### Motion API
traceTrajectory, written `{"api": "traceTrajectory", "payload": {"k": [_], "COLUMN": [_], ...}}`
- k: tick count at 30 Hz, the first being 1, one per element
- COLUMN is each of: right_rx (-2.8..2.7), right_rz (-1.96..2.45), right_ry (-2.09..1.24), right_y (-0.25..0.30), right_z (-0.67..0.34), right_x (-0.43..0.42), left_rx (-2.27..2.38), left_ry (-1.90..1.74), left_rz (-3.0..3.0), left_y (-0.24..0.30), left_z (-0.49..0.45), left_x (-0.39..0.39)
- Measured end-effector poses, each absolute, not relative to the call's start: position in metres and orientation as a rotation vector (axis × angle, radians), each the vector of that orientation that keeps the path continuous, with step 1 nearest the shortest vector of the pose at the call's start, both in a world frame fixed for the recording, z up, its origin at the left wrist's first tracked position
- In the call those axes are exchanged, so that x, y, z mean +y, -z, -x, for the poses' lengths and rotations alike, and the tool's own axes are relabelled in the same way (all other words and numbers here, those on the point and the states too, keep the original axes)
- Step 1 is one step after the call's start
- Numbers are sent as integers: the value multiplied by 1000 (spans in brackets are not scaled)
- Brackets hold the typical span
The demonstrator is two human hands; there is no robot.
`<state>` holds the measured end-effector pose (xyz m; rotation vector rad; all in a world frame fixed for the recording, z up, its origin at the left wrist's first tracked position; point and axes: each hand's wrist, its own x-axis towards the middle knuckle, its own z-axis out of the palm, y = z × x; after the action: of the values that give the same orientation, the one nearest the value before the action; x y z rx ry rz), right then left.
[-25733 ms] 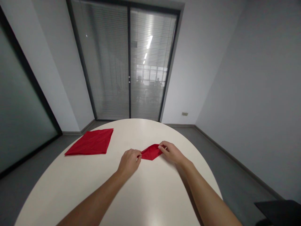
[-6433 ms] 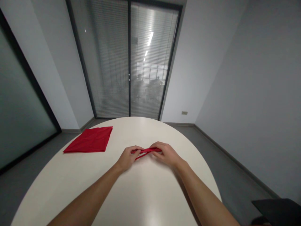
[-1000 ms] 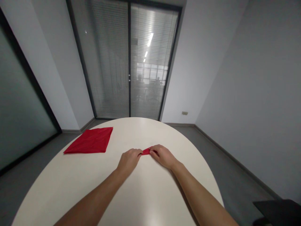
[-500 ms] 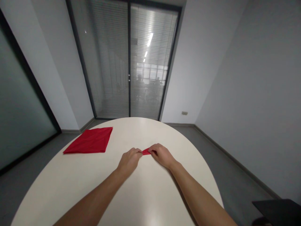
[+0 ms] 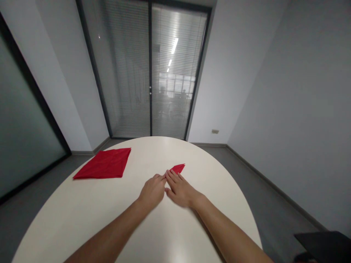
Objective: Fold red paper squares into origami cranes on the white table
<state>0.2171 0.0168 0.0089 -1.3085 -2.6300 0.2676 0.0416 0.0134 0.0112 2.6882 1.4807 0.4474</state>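
Near the middle of the round white table (image 5: 90, 215), a small folded red napkin (image 5: 179, 168) lies with its pointed end showing past my fingers. I cannot tell if it is cloth or paper. My left hand (image 5: 153, 190) is closed at the napkin's near left end, its fingertips pinching it; that end is hidden. My right hand (image 5: 179, 188) lies flat over the napkin's middle, fingers stretched out and thumb apart. The fingertips of both hands touch or nearly touch.
Toward the table's left edge lies a larger red cloth (image 5: 105, 163), folded flat. Beyond the table stands a glass partition with blinds (image 5: 131, 73). A black object (image 5: 326, 243), perhaps a chair part, shows at the lower right.
My right hand has released its pinch, slid left and nearer, and flattened onto the napkin. The napkin's right point is now exposed. My left hand has barely moved.
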Motion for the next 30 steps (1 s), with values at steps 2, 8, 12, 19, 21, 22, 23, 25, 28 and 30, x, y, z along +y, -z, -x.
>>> {"api": "traceTrajectory", "payload": {"k": [2,8,12,19,21,22,23,25,28,30], "right_rx": [-2656,-2645,-2628,-2562,-2560,-2566,-2574,-2588,-2592,-2600], "right_rz": [1355,1425,1452,1393,1345,1322,1304,1298,1350,1378], "right_ry": [-354,-377,-370,-269,-259,-263,-271,-304,-370,-408], "right_y": [-7,-12,-14,-11,-9,-8,-7,-4,0,3], "right_z": [-219,-223,-223,-229,-230,-230,-230,-230,-233,-235], "right_x": [19,22,22,26,28,28,29,30,32,34], "left_rx": [1477,1679,1776,1787,1597,1518,1465,1435,1462,1465], "left_ry": [-456,-380,-287,-455,-520,-524,-515,-470,-412,-397], "left_rz": [-2676,-2658,-2703,-2697,-2724,-2730,-2727,-2695,-2648,-2647], "left_y": [-11,-15,-16,-9,-4,-2,0,4,8,9], "left_z": [-41,-44,-46,-40,-39,-40,-40,-41,-41,-41], "left_x": [13,9,8,13,14,15,15,16,16,17]}}
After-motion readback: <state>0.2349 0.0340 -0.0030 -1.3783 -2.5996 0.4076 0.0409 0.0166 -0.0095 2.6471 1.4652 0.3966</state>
